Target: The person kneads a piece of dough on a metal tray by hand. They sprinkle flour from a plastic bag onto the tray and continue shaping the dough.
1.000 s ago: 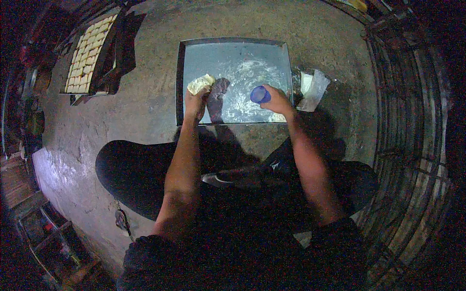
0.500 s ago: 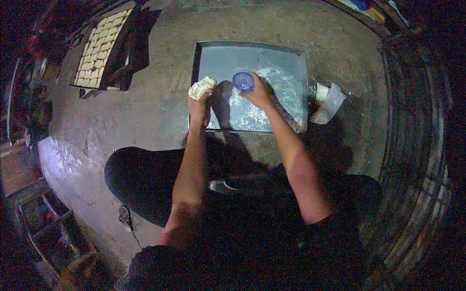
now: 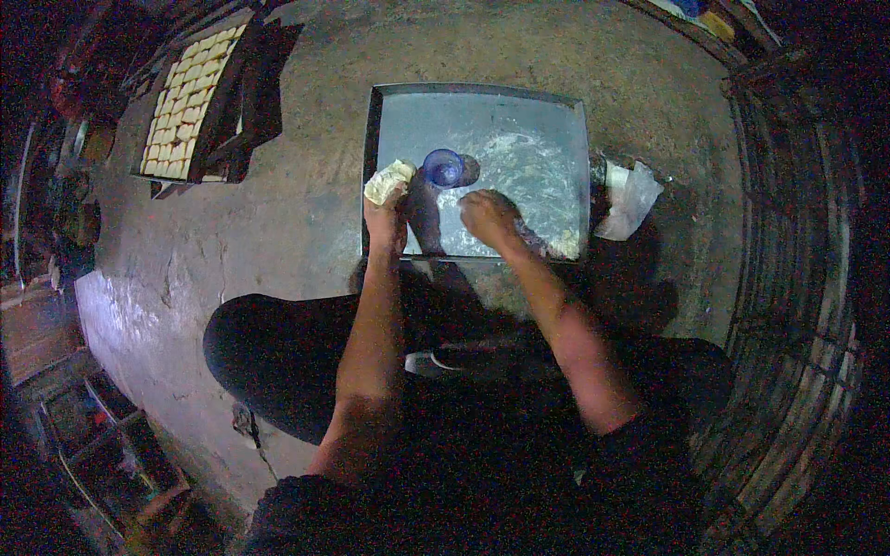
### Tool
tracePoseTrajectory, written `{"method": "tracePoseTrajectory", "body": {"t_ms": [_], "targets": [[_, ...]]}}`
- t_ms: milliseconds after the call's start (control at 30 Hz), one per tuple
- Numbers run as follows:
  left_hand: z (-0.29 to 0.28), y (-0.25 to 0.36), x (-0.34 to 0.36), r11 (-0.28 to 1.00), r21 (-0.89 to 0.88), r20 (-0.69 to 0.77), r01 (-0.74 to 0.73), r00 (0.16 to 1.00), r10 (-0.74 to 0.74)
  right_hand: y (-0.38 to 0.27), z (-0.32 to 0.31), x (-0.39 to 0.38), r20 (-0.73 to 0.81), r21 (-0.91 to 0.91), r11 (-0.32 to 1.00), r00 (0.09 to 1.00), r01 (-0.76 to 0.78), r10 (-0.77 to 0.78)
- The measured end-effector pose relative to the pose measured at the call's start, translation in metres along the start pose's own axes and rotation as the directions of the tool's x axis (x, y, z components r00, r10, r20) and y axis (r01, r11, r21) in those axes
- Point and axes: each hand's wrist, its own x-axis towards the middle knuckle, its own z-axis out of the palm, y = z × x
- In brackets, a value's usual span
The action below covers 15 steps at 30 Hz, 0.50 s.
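Observation:
A crumpled, pale yellow lump [image 3: 390, 183] is gripped in my left hand [image 3: 385, 222], raised over the left edge of the shallow metal tray [image 3: 417, 119]. Its soft folds stick out past my fingers; I cannot tell what it is made of. A small see-through blue cup [image 3: 443, 170] stands on the tray, right of the lump, with no hand on it. My right hand [image 3: 489, 221] is just below and right of the cup, over the floury tray bottom. Its fingers are curled in and nothing shows in them.
White powder [image 3: 528, 176] is smeared across the tray, with pale crumbs in its near right corner. Beside the tray's right side lies a white plastic bag [image 3: 632, 199]. Rows of pale dough pieces [image 3: 190, 102] fill another tray at the far left. Dark slatted racks [image 3: 788, 306] line the right.
My right hand has let go of the blue cup, which now stands on the tray, farther left. That hand has drawn back toward me. My left hand keeps the lump, slightly lower.

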Motion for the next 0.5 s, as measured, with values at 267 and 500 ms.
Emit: {"method": "tracePoseTrajectory", "body": {"t_ms": [267,500], "targets": [[0.011,-0.013,-0.006,0.996,-0.014,-0.019,0.093,0.995,-0.093,-0.023,0.034,0.005,-0.14,-0.26,0.927,0.94,0.27,-0.312],[0.017,-0.011,-0.007,0.995,-0.038,-0.028,0.088,0.996,-0.089,0.045,0.005,-0.043,-0.059,-0.292,0.952,0.991,0.096,-0.118]]}}
